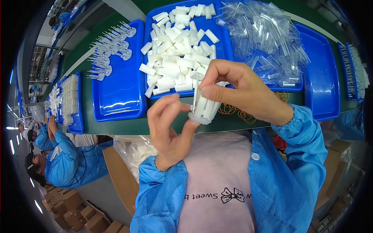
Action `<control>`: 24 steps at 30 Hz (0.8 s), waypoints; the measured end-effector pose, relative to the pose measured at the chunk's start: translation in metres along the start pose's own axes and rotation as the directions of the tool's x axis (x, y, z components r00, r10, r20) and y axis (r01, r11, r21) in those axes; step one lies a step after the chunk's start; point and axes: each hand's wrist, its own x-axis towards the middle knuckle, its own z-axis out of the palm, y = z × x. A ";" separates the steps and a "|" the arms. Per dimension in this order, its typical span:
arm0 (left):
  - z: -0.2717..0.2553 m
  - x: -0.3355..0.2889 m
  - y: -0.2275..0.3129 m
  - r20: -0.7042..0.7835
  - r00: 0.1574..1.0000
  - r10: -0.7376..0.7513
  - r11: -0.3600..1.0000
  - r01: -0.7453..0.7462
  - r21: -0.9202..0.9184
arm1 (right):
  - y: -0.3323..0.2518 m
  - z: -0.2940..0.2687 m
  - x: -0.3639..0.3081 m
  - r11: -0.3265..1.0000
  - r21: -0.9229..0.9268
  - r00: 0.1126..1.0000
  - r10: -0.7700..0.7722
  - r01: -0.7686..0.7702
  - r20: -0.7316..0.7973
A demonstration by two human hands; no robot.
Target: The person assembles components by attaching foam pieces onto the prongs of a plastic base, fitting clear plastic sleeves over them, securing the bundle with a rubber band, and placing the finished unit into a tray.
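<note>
In front of my chest both hands meet at a small piece (pixel 201 116) with a pale, translucent base and several white tubes standing up from it. My left hand (pixel 168 126) is at its left, thumb against the base and index finger bent close to its side. From above right, my right hand (pixel 235 87) pinches the upper end of the piece between thumb and fingers. A thin, shiny strip shows along its left side; what it is I cannot make out. Just beyond lies a blue tray (pixel 191 94) heaped with short white tubes (pixel 173 58).
Clear plastic sleeves (pixel 268 39) are piled in a tray at the back right. A blue tray (pixel 120 97) at left carries clear spiked bases (pixel 103 58). Rubber bands (pixel 246 114) lie by my right wrist. Blue trays (pixel 322 77) stand far right. A co-worker (pixel 66 163) sits at left.
</note>
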 end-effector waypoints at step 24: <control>-0.022 -0.002 -0.023 0.164 0.979 -0.118 0.992 0.110 0.061 | 0.020 -0.070 0.061 0.904 -0.419 0.976 -0.159 0.085 -0.146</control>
